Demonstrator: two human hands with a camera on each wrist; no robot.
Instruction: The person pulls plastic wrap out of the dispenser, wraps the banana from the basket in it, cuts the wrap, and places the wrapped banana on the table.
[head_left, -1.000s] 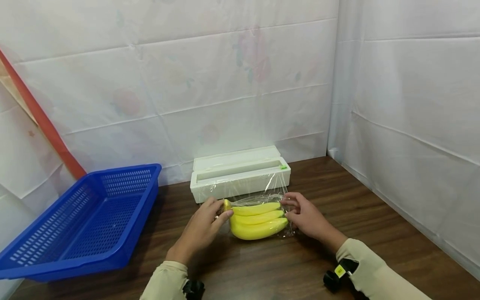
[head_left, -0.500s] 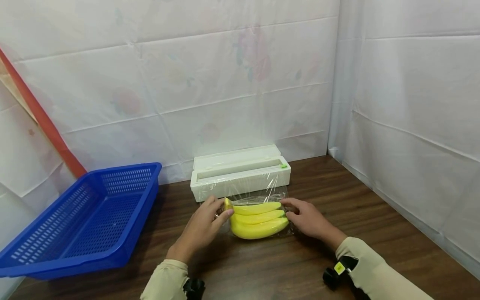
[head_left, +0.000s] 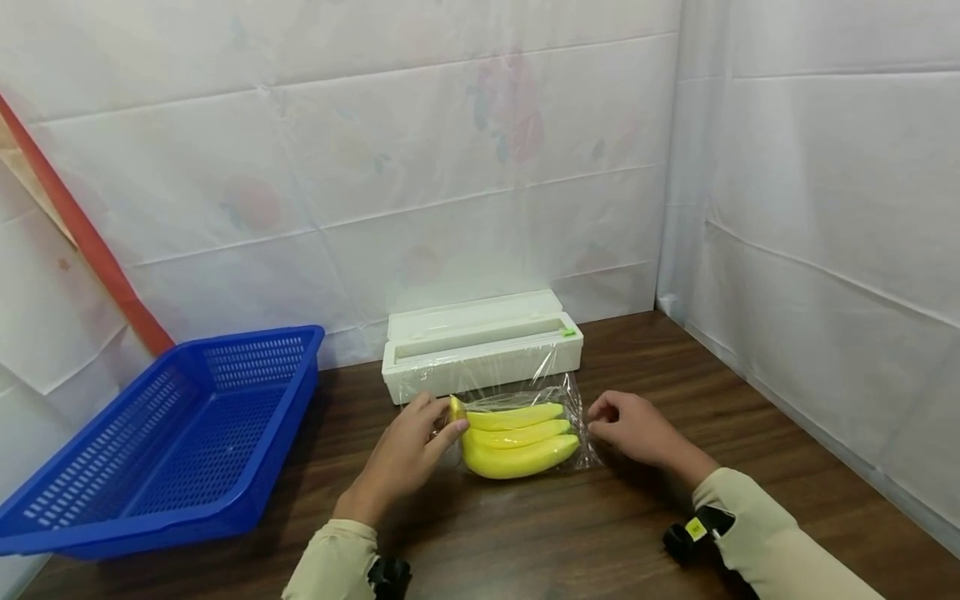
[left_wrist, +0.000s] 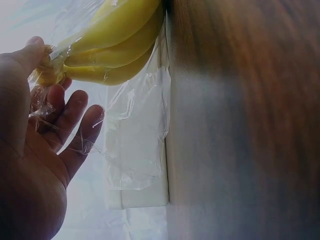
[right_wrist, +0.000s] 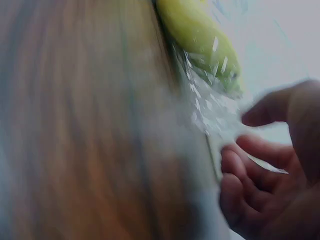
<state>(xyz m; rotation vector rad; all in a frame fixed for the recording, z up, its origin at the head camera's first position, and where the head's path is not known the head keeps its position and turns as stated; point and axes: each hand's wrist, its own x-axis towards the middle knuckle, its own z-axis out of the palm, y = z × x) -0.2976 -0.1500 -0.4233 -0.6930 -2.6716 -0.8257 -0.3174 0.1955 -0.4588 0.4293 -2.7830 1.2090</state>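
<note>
Your left hand [head_left: 405, 446] pinches the stem end of the bananas [head_left: 517, 446] between thumb and forefinger, with clear film [head_left: 587, 450] caught about the grip; its other fingers spread loosely away. Your right hand [head_left: 633, 429] sits just beyond the banana tips, fingers loosely curled, with a gap between thumb and forefinger and nothing in its grasp. Whether it brushes the film, you cannot tell from these views.

The bananas lie between your two hands on the dark wood-grain surface [head_left: 465, 537], stem to your left and tips to your right. The film lies crinkled around them, sticks out past the tips and reaches back to the front of the white box [head_left: 480, 367]. That long box stands just behind the bananas, its lid [head_left: 472, 312] tipped back, with a green bit [head_left: 568, 332] near its right end. To your left sits the blue basket [head_left: 176, 527], well apart from the bananas. Pale sheeting [head_left: 450, 167] hangs behind everything.
</note>
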